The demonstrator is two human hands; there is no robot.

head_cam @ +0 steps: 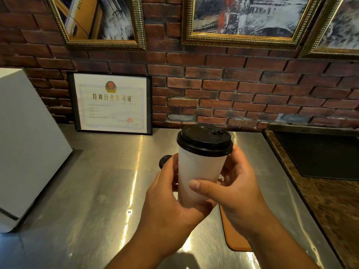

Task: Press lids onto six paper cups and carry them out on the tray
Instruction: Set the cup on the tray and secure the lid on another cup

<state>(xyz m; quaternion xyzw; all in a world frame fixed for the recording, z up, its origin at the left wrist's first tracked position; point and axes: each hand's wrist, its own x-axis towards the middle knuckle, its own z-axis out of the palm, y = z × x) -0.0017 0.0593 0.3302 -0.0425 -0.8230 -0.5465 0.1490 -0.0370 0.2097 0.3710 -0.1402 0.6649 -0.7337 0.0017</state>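
A white paper cup [198, 169] with a black lid [204, 141] seated on its rim is held up above the steel counter. My left hand [171, 197] wraps the cup's lower left side and base. My right hand [235, 187] grips its right side, thumb across the front. Behind my left hand a further black lid [164, 160] peeks out; what it sits on is hidden. An orange-brown tray [235, 237] lies on the counter under my right wrist, mostly covered by my arm.
The steel counter [93, 191] runs to a brick wall. A white box-like appliance [27, 144] stands at the left. A framed certificate [111, 103] leans against the wall. A dark recessed basin [320, 154] in a stone-patterned top lies at the right.
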